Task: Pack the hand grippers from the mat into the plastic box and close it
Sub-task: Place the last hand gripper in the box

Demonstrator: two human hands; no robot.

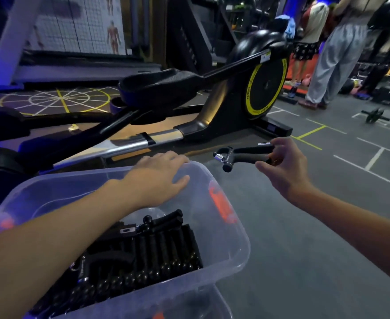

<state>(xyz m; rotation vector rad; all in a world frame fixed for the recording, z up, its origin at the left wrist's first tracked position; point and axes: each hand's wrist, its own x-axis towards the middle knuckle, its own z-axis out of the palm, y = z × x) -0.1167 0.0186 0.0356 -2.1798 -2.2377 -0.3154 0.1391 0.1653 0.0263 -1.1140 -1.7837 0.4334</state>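
A clear plastic box (230,229) with orange latches stands on the grey mat at lower left. Several black hand grippers (157,252) lie packed inside it. My left hand (159,176) rests flat on the box's far rim, fingers straight. To the right of the box, my right hand (283,164) pinches the handles of one black hand gripper (242,154) in the air above the mat, its spring end pointing left toward the box.
A black exercise machine (189,93) with a yellow-ringed flywheel stands just beyond the box. People (334,56) stand at the far right. An ab roller (374,115) lies on the marked floor. Grey mat (304,249) spreads to the right of the box.
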